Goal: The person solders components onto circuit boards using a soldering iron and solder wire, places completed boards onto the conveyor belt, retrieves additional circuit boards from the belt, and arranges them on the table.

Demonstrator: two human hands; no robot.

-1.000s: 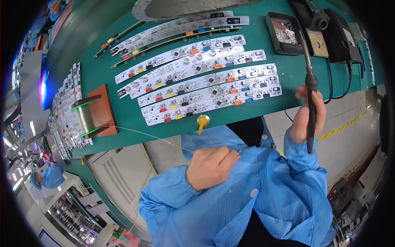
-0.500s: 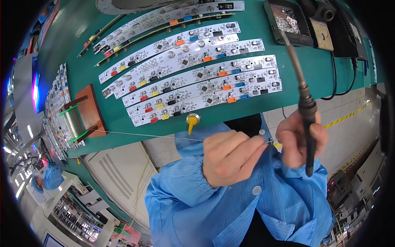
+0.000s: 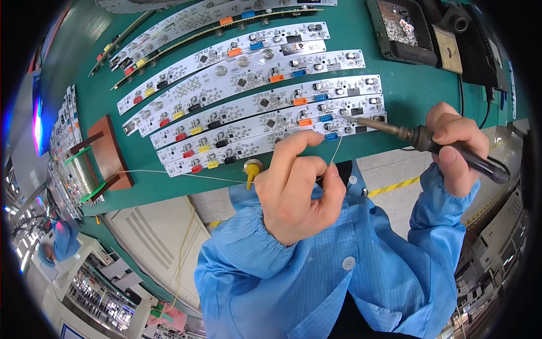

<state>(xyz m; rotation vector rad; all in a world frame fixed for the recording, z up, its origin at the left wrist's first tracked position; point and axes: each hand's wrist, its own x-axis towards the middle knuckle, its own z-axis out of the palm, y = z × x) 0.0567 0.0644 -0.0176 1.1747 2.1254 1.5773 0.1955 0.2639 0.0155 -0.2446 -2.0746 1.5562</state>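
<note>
My right hand (image 3: 458, 144) is wrapped round the handle of a soldering iron (image 3: 418, 137), which points left. Its metal tip is over the right part of the two nearest white circuit boards (image 3: 248, 146); whether it touches cannot be made out. Thumb and fingers of my left hand (image 3: 302, 189) pinch a thin solder wire (image 3: 337, 150). The wire's free end rises toward the blue connector (image 3: 331, 136) of the nearest board, close to the iron's tip. The wire's other end runs left to a spool (image 3: 84, 174) on a brown stand (image 3: 113, 150). My left hand hides part of the nearest board.
Several more curved boards (image 3: 226, 73) lie in rows on the green bench (image 3: 403, 90). A dark tray with solder scraps (image 3: 401, 28) and a black iron holder (image 3: 460, 24) stand far right. A yellow-topped knob (image 3: 252, 172) sits at the near edge. More boards (image 3: 59, 147) lie beyond the spool.
Both hands have parted. The iron has swung from upright to lying leftward, its tip now at the boards. My left hand has moved up slightly, bringing the solder wire's end to the nearest board.
</note>
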